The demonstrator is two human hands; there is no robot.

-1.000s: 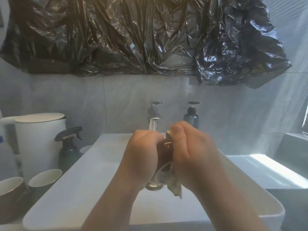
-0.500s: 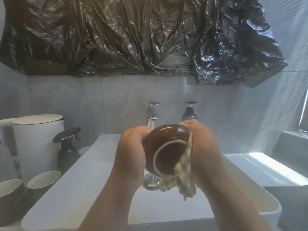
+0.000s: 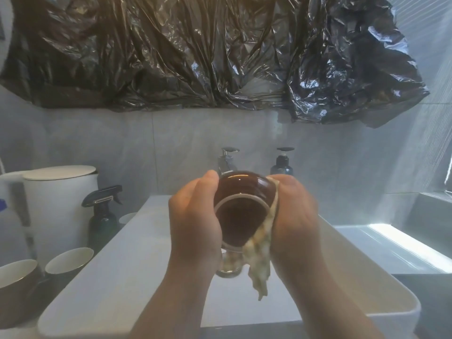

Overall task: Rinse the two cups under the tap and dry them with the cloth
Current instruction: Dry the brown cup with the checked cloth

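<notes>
Holding brown cup (image 3: 241, 192) on its side above the white basin (image 3: 122, 277), just in front of the tap (image 3: 226, 160), dark end with a pale ring turned toward the camera. Gripping its left flank with left hand (image 3: 193, 223), thumb laid up over the glossy top, other fingers hidden behind the cup, forearm rising from the lower edge of the view. Pressing a pale patterned cloth (image 3: 259, 263) against the cup's right flank with right hand (image 3: 293, 216), palm cupped over the fabric, fingers out of sight and outline blurred. Cloth pinched between that palm and the cup, crumpled tail hanging loose below both hands, over the drain (image 3: 228, 267). Both forearms angled inward, meeting at the cup. Just right of the tap, a dark pump bottle (image 3: 282, 165). On the bench left of the basin, a dark spray bottle (image 3: 102, 214) beside a white lidded kettle (image 3: 58, 204), and nearest the camera two more cups (image 3: 69, 261) standing upright, pale inside. Across the wall above, a crumpled black plastic sheet (image 3: 195, 57)
</notes>
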